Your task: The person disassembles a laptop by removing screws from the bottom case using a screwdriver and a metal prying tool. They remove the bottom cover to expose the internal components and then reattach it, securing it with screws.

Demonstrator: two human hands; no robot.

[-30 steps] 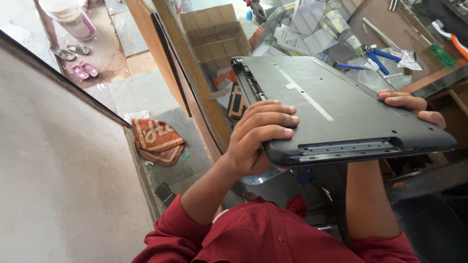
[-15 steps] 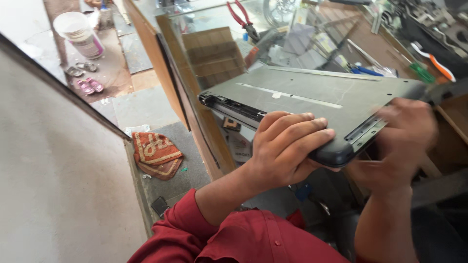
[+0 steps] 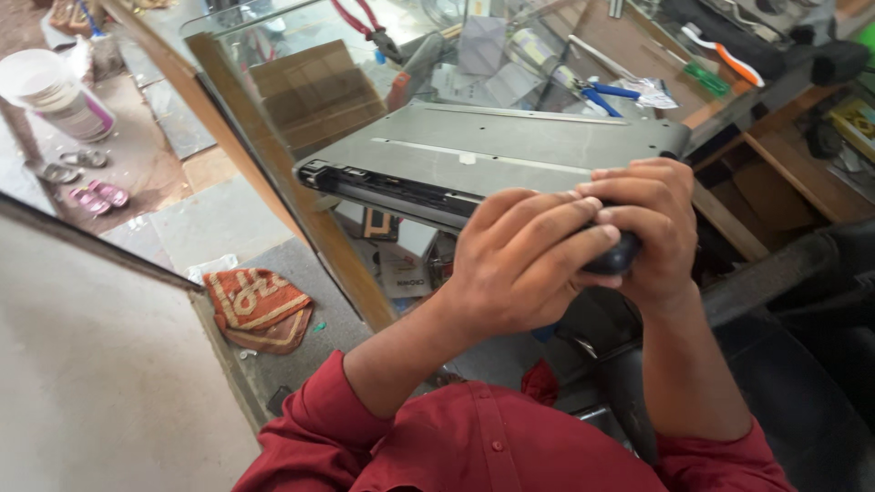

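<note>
Now both hands, left (image 3: 524,264) and right (image 3: 643,223), have closed on the laptop's (image 3: 492,159) near corner.

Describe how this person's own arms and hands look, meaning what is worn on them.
Both hands, left hand and right hand, are bare: no gloves, and no rings or watch that show. The forearms are uncovered too. Dark red shirt sleeves are pushed up to about the elbows, with the right one showing at the lower edge of the view. The shirt has a buttoned front placket.
</note>
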